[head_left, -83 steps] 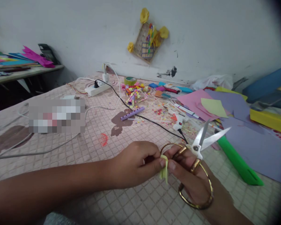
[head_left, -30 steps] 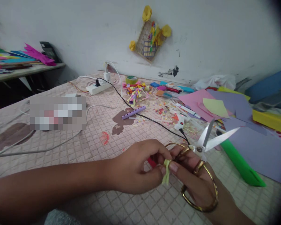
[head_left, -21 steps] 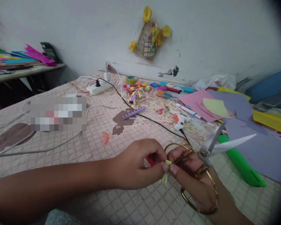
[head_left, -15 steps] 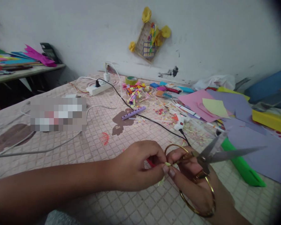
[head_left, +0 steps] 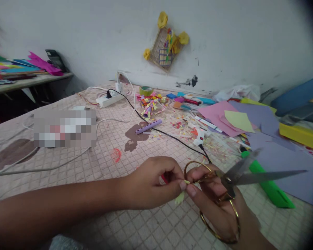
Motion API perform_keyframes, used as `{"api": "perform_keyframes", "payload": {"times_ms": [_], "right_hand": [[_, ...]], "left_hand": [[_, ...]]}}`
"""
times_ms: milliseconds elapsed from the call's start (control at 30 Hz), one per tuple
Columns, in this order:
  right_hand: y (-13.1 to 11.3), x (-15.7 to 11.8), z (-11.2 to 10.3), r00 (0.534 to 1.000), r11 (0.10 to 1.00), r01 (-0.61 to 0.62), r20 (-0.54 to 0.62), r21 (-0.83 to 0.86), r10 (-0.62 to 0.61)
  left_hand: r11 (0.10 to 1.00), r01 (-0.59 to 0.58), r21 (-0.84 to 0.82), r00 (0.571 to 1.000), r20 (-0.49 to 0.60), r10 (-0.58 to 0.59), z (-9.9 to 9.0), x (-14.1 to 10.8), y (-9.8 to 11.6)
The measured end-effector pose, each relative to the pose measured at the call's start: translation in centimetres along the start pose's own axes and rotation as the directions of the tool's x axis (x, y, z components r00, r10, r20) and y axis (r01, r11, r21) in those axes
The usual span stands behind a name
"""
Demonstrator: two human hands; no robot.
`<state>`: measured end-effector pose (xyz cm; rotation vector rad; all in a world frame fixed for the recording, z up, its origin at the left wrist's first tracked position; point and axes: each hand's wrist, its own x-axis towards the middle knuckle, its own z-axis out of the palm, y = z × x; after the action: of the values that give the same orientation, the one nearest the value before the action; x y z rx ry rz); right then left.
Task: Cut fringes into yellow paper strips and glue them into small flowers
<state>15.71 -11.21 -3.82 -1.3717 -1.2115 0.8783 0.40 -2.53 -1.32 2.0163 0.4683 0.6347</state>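
Note:
My left hand (head_left: 156, 184) pinches a small pale yellow-green piece (head_left: 180, 198), apparently cut paper, between thumb and fingers; part of it hangs below the fingertips. Something red (head_left: 163, 178) shows behind those fingers, mostly hidden. My right hand (head_left: 216, 205) holds a pair of scissors (head_left: 227, 180) with gold handles, its blades parted and pointing to the right. The right thumb and fingertips also meet at the yellow-green piece, close against the left fingertips. Both hands are above the checkered tablecloth (head_left: 135, 229).
A purple tube with holes (head_left: 148, 126) lies mid-table beside a black cord. Behind are paper scraps (head_left: 152, 104), green tape (head_left: 146, 91) and a power strip (head_left: 111, 99). On the right lie a white glue gun (head_left: 199, 137), coloured sheets (head_left: 281, 156) and a green rolled piece (head_left: 271, 184).
The scissors have turned slightly, their blades a little lower and farther right. The yellow-green piece hangs more visibly below the left fingertips. Both hands stay close together.

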Motion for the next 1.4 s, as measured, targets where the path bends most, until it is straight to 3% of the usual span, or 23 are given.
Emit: {"api": "perform_keyframes", "payload": {"times_ms": [200, 367, 500, 733, 933, 1033, 1133, 1300, 1400], "right_hand": [[-0.1, -0.1, 0.1, 0.999, 0.999, 0.048, -0.001, 0.008, -0.048], [-0.4, -0.1, 0.0, 1.0, 0.996, 0.023, -0.019, -0.085, -0.024], [-0.1, 0.3, -0.5, 0.988, 0.973, 0.147, 0.073, -0.176, -0.136], [-0.4, 0.0, -0.4, 0.994, 0.967, 0.063, -0.067, -0.246, -0.082], [0.3, 0.4, -0.9, 0.98, 0.945, 0.195, 0.081, -0.263, -0.18], [0.5, 0.4, -0.6, 0.971, 0.952, 0.239, 0.041, -0.193, -0.236], [0.4, 0.4, -0.6, 0.982, 0.965, 0.184, -0.001, -0.186, -0.187], [-0.9, 0.9, -0.7, 0.988, 0.944, 0.103, 0.145, -0.313, -0.06], [-1.4, 1.2, -0.7, 0.993, 0.945, 0.099, 0.096, -0.313, -0.072]], "left_hand": [[0.999, 0.007, 0.036, 1.0, -0.005, -0.007, 0.0, 0.1, -0.1], [0.999, 0.014, 0.045, 1.0, -0.004, -0.014, 0.1, 0.1, -0.1], [0.999, 0.004, 0.034, 1.0, -0.006, -0.004, 0.0, 0.1, -0.1], [0.995, -0.039, 0.087, 0.998, 0.05, 0.035, 0.1, 0.0, -0.1], [0.996, -0.024, 0.083, 0.997, 0.077, 0.018, 0.1, -0.1, 0.0], [0.993, -0.053, 0.104, 0.995, 0.091, 0.044, 0.1, -0.1, 0.0], [0.985, -0.106, 0.137, 0.991, 0.099, 0.093, 0.2, -0.1, 0.0], [0.963, -0.185, 0.197, 0.983, 0.037, 0.181, 0.2, -0.2, 0.1], [0.942, -0.231, 0.245, 0.973, 0.037, 0.229, 0.1, -0.2, 0.1]]}}
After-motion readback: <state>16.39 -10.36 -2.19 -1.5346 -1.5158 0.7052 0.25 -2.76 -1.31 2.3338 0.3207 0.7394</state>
